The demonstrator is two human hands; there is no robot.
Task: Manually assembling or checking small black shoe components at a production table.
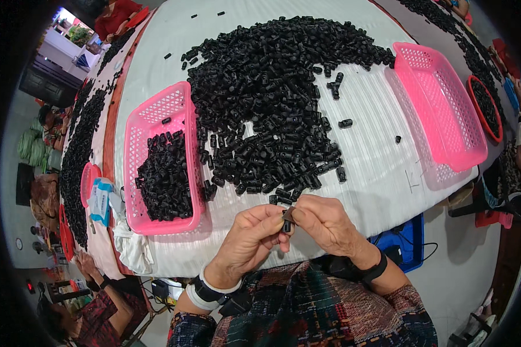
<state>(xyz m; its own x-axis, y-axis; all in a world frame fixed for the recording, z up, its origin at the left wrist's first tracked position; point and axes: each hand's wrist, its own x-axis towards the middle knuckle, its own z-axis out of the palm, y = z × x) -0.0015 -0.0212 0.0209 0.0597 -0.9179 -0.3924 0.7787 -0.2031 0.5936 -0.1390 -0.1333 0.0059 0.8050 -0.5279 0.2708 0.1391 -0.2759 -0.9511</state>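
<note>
One black cylinder (286, 227) sits at lower centre, pinched by the left hand (250, 234); the right hand (329, 224) holds a thin flat piece (287, 214) against it, apparently mid-work, calling next for a steady pinch.

White cloth (370, 156) lies mostly open right of the black pile (260, 81); 1 pink basket (195, 168) blocks its left.

No words or numbers could be read clearly. A blue-and-white packet (101, 201), just left of the filled pink basket (168, 226), bore print too small to make out, and faint dark strokes (412, 184), perhaps handwriting, marked the white table cover (364, 173) well to that basket's right.
</note>
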